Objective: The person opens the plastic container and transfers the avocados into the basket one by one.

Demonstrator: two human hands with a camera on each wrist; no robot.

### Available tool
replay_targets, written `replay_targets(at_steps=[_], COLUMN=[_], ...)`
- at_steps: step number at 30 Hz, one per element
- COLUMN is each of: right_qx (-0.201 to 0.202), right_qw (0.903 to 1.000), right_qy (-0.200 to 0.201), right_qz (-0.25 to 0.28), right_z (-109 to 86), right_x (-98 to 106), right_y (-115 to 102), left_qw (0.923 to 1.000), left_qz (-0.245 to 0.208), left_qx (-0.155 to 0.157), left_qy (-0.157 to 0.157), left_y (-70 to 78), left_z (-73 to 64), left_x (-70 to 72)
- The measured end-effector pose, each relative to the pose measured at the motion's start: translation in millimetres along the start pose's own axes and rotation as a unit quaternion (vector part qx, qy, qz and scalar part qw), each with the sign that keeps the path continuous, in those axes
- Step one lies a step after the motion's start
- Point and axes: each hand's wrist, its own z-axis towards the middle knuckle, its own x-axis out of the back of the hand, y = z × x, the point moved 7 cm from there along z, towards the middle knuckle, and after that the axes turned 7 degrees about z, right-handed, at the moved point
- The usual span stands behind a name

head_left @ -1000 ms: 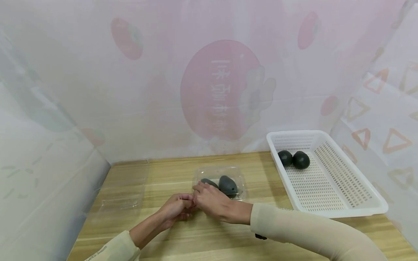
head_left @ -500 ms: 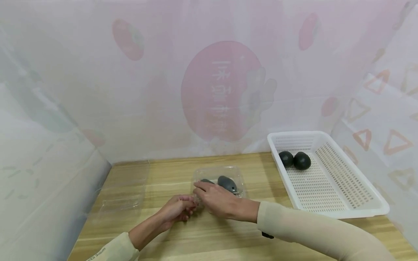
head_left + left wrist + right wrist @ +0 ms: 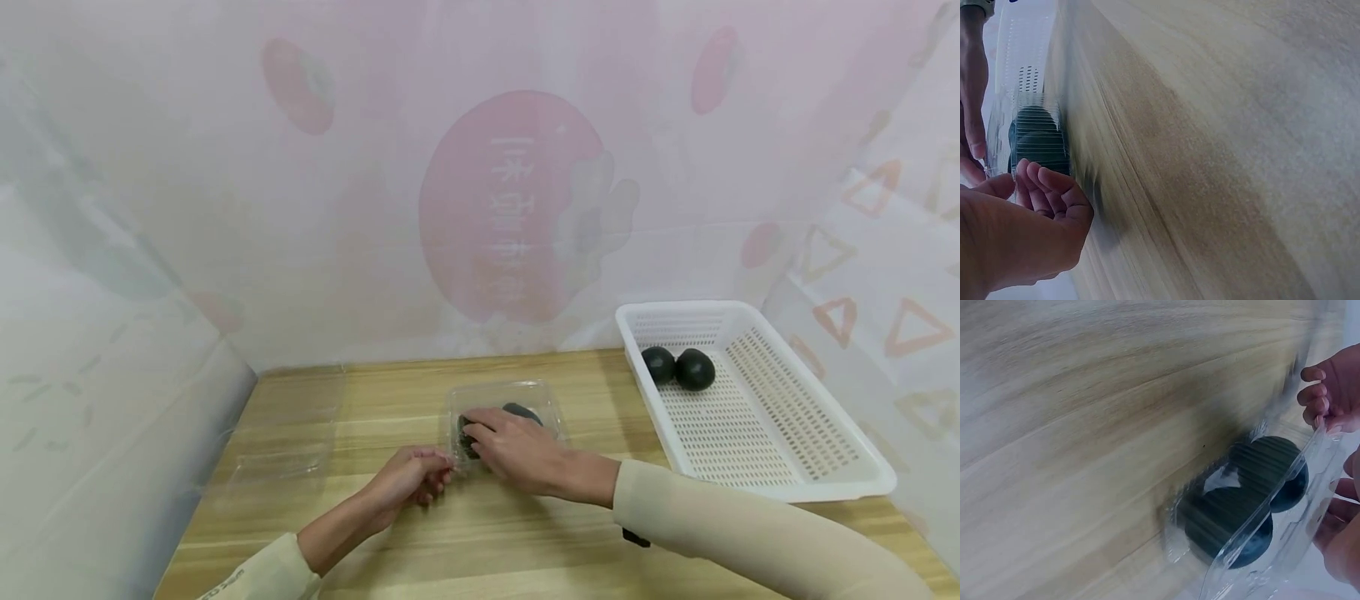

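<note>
A clear plastic clamshell box lies on the wooden table with two dark avocados inside, seen through its ribbed wall in the right wrist view. My left hand pinches the near left corner of the box between thumb and fingers. From the right, my right hand reaches over the box, its fingers laid across the top. It partly covers both avocados in the head view. In the right wrist view, both hands meet the box's upper edge.
At the right stands a white perforated basket holding two more dark avocados. Another clear plastic container lies at the left of the table. Printed sheeting walls off the back and sides.
My right hand has slid rightward along the box from its left corner, uncovering the left avocado's end and covering more of the right one. My left hand stays at the corner.
</note>
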Motion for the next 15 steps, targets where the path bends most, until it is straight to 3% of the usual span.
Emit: replay_targets(at_steps=[8,15], right_qx=[-0.016,-0.032], right_qw=[0.9996,0.9986], right_qy=[0.015,0.024], right_qz=[-0.017,-0.033], right_z=[-7.6,-9.5], right_x=[10.6,25.2], right_y=[9.3,19.7], left_qw=[0.9975,0.9873], left_qz=[0.056,0.124], left_qx=[-0.020,-0.056], left_qy=[0.038,0.083], left_y=[4.1,13.7], left_z=[-0.5,-4.8], left_x=[1.7,4.6])
